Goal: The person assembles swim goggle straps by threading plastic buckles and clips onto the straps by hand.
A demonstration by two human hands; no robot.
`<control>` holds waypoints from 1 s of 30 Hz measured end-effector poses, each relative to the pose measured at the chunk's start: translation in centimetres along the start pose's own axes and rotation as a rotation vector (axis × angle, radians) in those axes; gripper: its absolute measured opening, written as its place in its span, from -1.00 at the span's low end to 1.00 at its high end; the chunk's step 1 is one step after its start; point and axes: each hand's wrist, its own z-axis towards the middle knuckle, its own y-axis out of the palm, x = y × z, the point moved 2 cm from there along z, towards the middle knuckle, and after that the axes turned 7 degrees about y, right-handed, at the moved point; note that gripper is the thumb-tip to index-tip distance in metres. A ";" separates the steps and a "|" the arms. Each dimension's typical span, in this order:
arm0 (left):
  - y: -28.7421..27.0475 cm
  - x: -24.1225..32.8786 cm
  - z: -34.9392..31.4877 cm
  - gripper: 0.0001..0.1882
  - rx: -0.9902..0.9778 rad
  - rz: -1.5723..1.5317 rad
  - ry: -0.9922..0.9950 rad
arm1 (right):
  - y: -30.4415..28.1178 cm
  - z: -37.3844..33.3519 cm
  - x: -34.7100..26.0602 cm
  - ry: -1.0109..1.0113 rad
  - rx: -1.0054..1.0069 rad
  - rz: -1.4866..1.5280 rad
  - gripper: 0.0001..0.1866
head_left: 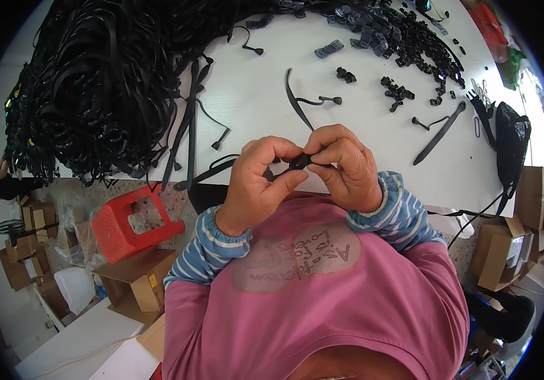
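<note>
My left hand (pixel 260 180) and my right hand (pixel 348 166) meet at the table's near edge, thumbs and forefingers pinched. Between them is a small black plastic buckle (pixel 299 162), partly covered by the fingertips. A flat black strap (pixel 296 104) with a thin looped cord runs up from behind my fingers onto the white table (pixel 246 95). Another black strap (pixel 211 172) lies beside my left wrist and passes behind that hand. Whether either strap joins the buckle is hidden.
A big heap of black straps (pixel 94 88) covers the table's left side. Loose black buckles (pixel 398 92) and dark clips (pixel 373 35) lie far right. A black bag (pixel 511 142) hangs at the right edge. A red plastic stool (pixel 135 221) and cardboard boxes (pixel 135 282) stand left.
</note>
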 end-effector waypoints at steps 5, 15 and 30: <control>2.5 -1.1 -0.6 -0.85 0.009 -0.036 0.031 | -0.7 -2.0 1.1 -0.025 0.064 0.005 -0.79; 2.8 -0.9 -0.8 -0.85 0.091 0.069 0.038 | -0.6 -1.7 1.2 -0.080 0.119 -0.080 -0.79; 3.3 0.1 -0.8 -0.79 0.105 0.276 0.190 | -1.2 -2.1 0.8 -0.028 0.145 -0.085 -0.79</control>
